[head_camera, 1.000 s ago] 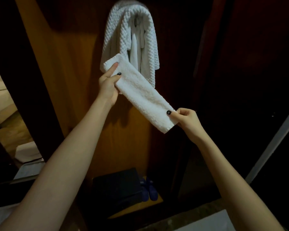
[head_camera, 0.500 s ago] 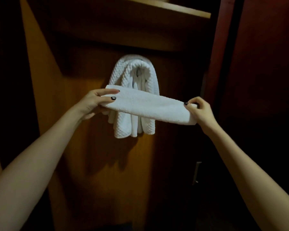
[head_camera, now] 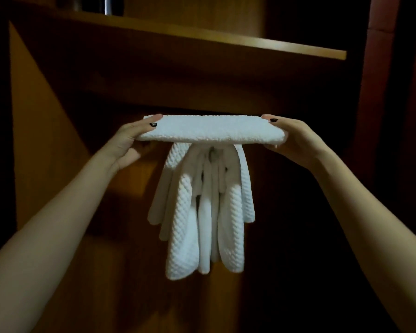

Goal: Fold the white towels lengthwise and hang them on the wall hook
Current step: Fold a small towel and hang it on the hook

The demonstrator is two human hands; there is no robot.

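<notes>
A white towel folded into a long narrow strip (head_camera: 210, 128) is stretched level between my two hands. My left hand (head_camera: 127, 140) pinches its left end, thumb on top and fingers underneath. My right hand (head_camera: 291, 138) pinches the right end the same way. The strip is held just above and in front of several white textured towels (head_camera: 190, 212) that hang in a bunch from the wall. The hook itself is hidden behind the strip and the bunch.
A wooden shelf (head_camera: 226, 42) runs across above the towels, with a dark metal object (head_camera: 106, 4) standing on it at the top left. A wooden back panel (head_camera: 46, 128) is behind everything. A dark reddish wall (head_camera: 394, 116) stands at the right.
Both hands have lifted the folded strip from a slant to level and raised it to the top of the hanging towels. My view has tilted upward.
</notes>
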